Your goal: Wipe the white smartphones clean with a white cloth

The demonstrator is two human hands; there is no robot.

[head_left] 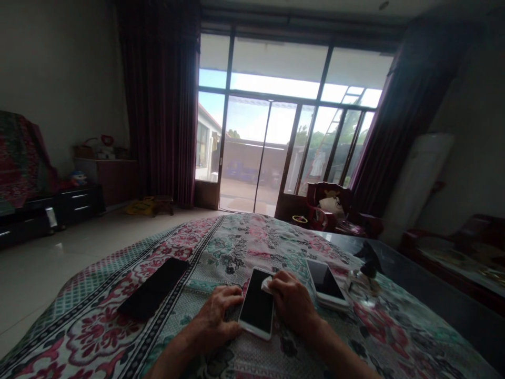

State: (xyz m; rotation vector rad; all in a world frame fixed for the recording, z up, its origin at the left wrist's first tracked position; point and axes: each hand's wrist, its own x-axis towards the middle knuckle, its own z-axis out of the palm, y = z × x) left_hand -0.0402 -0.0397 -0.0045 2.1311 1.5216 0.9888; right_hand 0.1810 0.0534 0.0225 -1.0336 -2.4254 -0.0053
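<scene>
A white-framed smartphone with a dark screen lies face up on the patterned cloth. My left hand holds its left edge, thumb near the lower corner and fingers higher up. Pinched in my right hand is a small white wipe, pressed on the upper right of the screen. To the right lies another white phone, seemingly stacked on a second one. A black phone rests apart on the left. Beyond the white stack stands a clear bottle with a black spray head.
The floral cloth drapes over the surface under the phones. A dark glossy tabletop shows at right. Farther off are a carved wooden chair, glass doors, a low black cabinet and a yellow item on the floor.
</scene>
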